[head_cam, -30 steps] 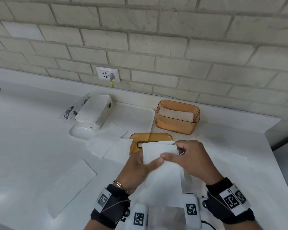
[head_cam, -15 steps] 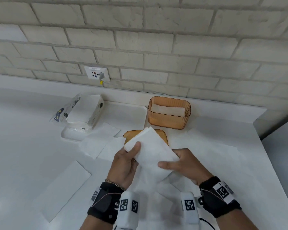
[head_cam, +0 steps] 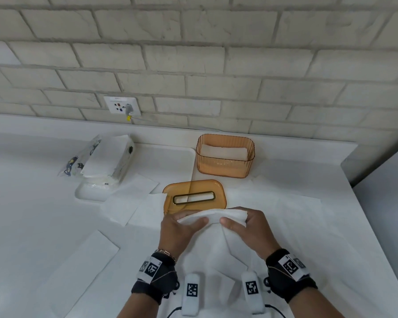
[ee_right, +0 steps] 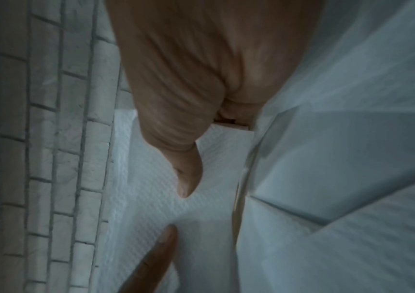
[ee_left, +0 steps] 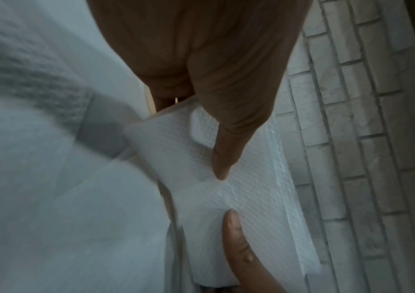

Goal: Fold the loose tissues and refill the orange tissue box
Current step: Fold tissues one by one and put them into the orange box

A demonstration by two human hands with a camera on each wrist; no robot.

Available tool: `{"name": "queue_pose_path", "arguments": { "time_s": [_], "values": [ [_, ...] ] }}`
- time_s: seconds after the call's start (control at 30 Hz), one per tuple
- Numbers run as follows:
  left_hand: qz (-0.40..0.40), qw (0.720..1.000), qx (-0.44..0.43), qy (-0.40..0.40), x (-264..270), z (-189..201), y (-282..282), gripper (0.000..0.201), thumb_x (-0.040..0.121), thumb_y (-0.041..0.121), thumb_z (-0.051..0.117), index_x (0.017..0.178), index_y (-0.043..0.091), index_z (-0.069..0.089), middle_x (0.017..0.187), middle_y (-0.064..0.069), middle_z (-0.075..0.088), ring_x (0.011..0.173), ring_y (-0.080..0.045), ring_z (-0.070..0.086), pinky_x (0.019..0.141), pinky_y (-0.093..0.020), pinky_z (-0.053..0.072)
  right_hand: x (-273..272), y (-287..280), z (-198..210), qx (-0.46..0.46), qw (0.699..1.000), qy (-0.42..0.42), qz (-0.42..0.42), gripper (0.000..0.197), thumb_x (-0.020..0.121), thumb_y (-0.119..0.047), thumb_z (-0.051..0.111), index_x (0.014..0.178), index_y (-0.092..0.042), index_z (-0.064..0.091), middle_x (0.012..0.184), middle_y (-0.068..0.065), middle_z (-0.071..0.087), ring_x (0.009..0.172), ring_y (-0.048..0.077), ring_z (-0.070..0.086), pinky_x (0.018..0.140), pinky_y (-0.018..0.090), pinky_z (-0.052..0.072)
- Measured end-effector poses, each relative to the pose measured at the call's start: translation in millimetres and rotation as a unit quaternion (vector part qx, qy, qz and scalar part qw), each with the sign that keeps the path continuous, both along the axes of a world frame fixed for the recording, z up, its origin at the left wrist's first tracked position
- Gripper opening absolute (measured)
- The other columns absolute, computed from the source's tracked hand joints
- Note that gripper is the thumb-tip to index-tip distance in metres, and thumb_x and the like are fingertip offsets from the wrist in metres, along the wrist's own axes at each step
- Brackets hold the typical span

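A: Nearest the person, both hands share one folded tissue (head_cam: 213, 216), lifted off the counter (head_cam: 32, 226). The left hand (head_cam: 177, 232) pinches its left end, thumb on top and fingers curled under. The right hand (head_cam: 246, 228) pinches the right end the same way.

B: So what makes this fold a good one?

A: Probably keeping the two ends level and the edges stacked before pressing a crease. In the left wrist view the layers look slightly staggered along the far edge, so squaring them first would help. A light grip seems wise, since thin paper tears or crumples easily.

B: And beyond the hands?

A: More loose tissues (head_cam: 78, 267) lie flat on the counter, near left and under the hands. Just past the fingers sits the orange lid (head_cam: 194, 196), lying flat with its slot up and a sheet over its left corner.

B: The containers?

A: Farther back and slightly right, the orange tissue box (head_cam: 225, 164) stands open, with white tissues low inside and plenty of room above them. To the far left a white tray (head_cam: 170, 161) holds an opened tissue pack (head_cam: 106, 157) at its left end.
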State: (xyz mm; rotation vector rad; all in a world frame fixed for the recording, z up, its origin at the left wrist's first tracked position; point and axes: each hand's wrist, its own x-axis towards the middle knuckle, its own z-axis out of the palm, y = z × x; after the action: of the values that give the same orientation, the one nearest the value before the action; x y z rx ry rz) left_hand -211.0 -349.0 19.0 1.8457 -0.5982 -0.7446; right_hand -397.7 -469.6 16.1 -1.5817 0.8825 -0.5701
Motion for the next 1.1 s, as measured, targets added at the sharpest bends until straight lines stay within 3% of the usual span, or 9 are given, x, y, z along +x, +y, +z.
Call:
{"name": "queue_pose_path", "arguments": {
  "time_s": [0.17, 0.27, 0.4, 0.47, 0.57, 0.7, 0.87, 0.97, 1.1],
  "values": [
    [-0.002, 0.999, -0.044, -0.019, 3.5, -2.4, 3.4, 0.022, 0.071, 0.033, 0.097, 0.087, 0.037, 0.083, 0.087, 0.024, 0.079, 0.086, 0.008, 0.072, 0.084, -0.023, 0.058, 4.0, -4.7, -5.9, -0.006, 1.0, 0.001, -0.028, 0.011, 0.085, -0.024, 0.088, 0.096, -0.024, 0.083, 0.088, -0.002, 0.082, 0.086, 0.021, 0.078, 0.079, 0.033, 0.06],
    [-0.038, 0.995, -0.028, -0.084, 6.2, -12.5, 9.7, 0.035, 0.069, 0.033, 0.098, 0.096, 0.047, 0.079, 0.095, 0.033, 0.076, 0.096, 0.01, 0.069, 0.086, -0.018, 0.055, 4.7, -2.1, -12.4, 0.01, 1.0, 0.018, -0.004, 0.028, 0.081, -0.019, 0.091, 0.106, -0.028, 0.082, 0.099, -0.008, 0.082, 0.093, 0.013, 0.078, 0.086, 0.031, 0.063],
    [-0.044, 0.997, -0.042, -0.055, 4.7, -22.5, 14.7, 0.043, 0.066, 0.013, 0.099, 0.103, 0.029, 0.081, 0.096, 0.016, 0.081, 0.094, -0.003, 0.076, 0.091, -0.033, 0.062, 5.5, -3.1, -18.8, -0.013, 1.0, 0.023, 0.015, 0.047, 0.071, -0.002, 0.094, 0.111, -0.023, 0.08, 0.107, -0.009, 0.081, 0.103, 0.007, 0.075, 0.094, 0.03, 0.061],
    [-0.042, 0.996, -0.042, -0.062, 2.4, -23.0, 11.2, 0.038, 0.067, 0.01, 0.098, 0.097, 0.028, 0.082, 0.092, 0.012, 0.082, 0.09, -0.007, 0.077, 0.089, -0.039, 0.063, 11.1, -3.6, -18.3, -0.008, 1.0, 0.017, 0.015, 0.042, 0.072, 0.002, 0.091, 0.105, -0.021, 0.081, 0.103, -0.006, 0.081, 0.1, 0.011, 0.076, 0.09, 0.034, 0.062],
    [-0.014, 0.997, -0.05, -0.063, -0.2, -14.9, 1.9, 0.026, 0.069, 0.025, 0.098, 0.087, 0.033, 0.081, 0.086, 0.017, 0.08, 0.084, -0.006, 0.075, 0.077, -0.032, 0.062, 18.1, -4.0, -11.9, -0.003, 1.0, -0.006, -0.012, 0.024, 0.077, -0.012, 0.092, 0.096, -0.023, 0.082, 0.094, -0.003, 0.081, 0.09, 0.014, 0.076, 0.08, 0.029, 0.059],
    [0.002, 0.997, -0.057, -0.056, 6.9, -10.9, 1.0, 0.031, 0.068, 0.026, 0.098, 0.093, 0.032, 0.082, 0.093, 0.018, 0.08, 0.086, -0.004, 0.075, 0.077, -0.029, 0.064, 12.4, -7.9, -2.4, 0.0, 1.0, -0.001, -0.018, 0.023, 0.082, -0.029, 0.09, 0.102, -0.031, 0.08, 0.098, -0.01, 0.081, 0.095, 0.011, 0.076, 0.088, 0.033, 0.061],
    [0.003, 0.999, -0.015, -0.04, 2.6, -16.5, 2.3, 0.038, 0.062, 0.033, 0.101, 0.094, 0.032, 0.08, 0.09, 0.012, 0.081, 0.086, -0.007, 0.076, 0.081, -0.037, 0.065, 13.9, -3.8, -4.0, 0.003, 1.0, 0.02, 0.013, 0.014, 0.087, -0.025, 0.086, 0.1, -0.026, 0.08, 0.093, -0.006, 0.082, 0.089, 0.014, 0.078, 0.088, 0.041, 0.063],
    [-0.001, 0.999, -0.046, -0.029, 0.5, -9.2, -0.5, 0.027, 0.066, 0.023, 0.099, 0.085, 0.031, 0.082, 0.087, 0.015, 0.08, 0.083, -0.005, 0.075, 0.076, -0.03, 0.063, 15.8, -3.0, -0.5, 0.007, 1.0, -0.007, 0.004, 0.014, 0.085, -0.021, 0.088, 0.096, -0.026, 0.08, 0.088, -0.004, 0.081, 0.083, 0.017, 0.076, 0.077, 0.031, 0.06],
    [0.011, 0.998, -0.055, -0.027, 6.6, -7.7, 5.4, 0.028, 0.066, 0.022, 0.099, 0.088, 0.029, 0.082, 0.089, 0.018, 0.08, 0.083, -0.002, 0.074, 0.073, -0.024, 0.062, 11.5, -3.7, -1.0, 0.027, 0.999, -0.019, 0.003, 0.018, 0.081, -0.018, 0.091, 0.096, -0.023, 0.082, 0.091, 0.0, 0.082, 0.088, 0.024, 0.078, 0.083, 0.039, 0.062]
  ]
}}
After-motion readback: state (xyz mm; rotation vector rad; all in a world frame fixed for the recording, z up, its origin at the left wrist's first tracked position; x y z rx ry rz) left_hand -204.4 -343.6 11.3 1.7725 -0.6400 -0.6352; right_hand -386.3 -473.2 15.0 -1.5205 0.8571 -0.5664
